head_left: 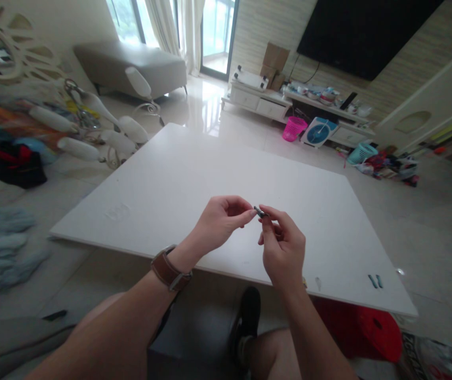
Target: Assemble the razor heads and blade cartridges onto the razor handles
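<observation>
Both my hands hover over the near part of a white board [178,174] lying low above the floor. My left hand [220,221], with a brown watch strap on the wrist, pinches one end of a small dark metal piece [260,212]. My right hand [282,245] pinches the other end between thumb and forefinger. The piece is too small to name. Two small dark pieces [375,281] lie on the board near its right front corner.
A red stool [363,330] stands under the board's near right edge, my shoe [247,316] beside it. White lamp parts [103,132] and clutter lie on the floor at left. A pink basket [293,128], a fan and a TV bench stand far back.
</observation>
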Demonstrator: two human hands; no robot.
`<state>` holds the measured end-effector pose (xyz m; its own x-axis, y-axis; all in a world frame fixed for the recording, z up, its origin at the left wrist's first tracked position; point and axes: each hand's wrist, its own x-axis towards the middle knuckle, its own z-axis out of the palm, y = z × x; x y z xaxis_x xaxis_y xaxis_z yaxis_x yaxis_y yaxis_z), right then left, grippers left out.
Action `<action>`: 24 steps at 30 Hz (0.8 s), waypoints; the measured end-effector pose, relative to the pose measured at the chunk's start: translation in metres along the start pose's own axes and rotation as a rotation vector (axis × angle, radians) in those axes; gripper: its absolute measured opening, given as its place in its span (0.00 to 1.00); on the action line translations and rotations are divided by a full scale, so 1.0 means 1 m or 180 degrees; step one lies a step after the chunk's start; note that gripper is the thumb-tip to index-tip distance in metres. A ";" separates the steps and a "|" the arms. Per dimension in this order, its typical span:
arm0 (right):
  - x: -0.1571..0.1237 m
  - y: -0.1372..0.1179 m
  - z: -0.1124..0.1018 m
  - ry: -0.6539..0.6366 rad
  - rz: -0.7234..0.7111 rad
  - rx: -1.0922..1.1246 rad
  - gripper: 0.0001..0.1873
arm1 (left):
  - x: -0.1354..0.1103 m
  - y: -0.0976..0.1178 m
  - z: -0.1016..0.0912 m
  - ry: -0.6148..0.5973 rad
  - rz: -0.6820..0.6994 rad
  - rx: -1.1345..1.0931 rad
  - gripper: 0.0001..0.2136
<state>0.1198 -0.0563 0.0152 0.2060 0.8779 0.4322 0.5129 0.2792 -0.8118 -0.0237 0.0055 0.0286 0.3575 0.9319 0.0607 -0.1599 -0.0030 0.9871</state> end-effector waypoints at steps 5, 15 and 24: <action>0.001 0.000 0.000 0.0003 0.0018 0.0019 0.12 | -0.001 -0.001 0.001 -0.0004 0.0026 -0.0032 0.10; 0.001 -0.001 0.000 0.0035 0.0107 0.0095 0.11 | -0.001 -0.004 0.000 0.0000 0.0095 0.0040 0.10; -0.001 -0.002 0.001 0.0038 0.0116 0.0125 0.12 | 0.000 -0.003 0.001 0.0087 0.0057 0.0022 0.09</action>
<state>0.1176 -0.0570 0.0163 0.2340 0.8832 0.4066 0.4718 0.2625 -0.8417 -0.0227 0.0048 0.0261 0.3292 0.9413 0.0744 -0.1596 -0.0222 0.9869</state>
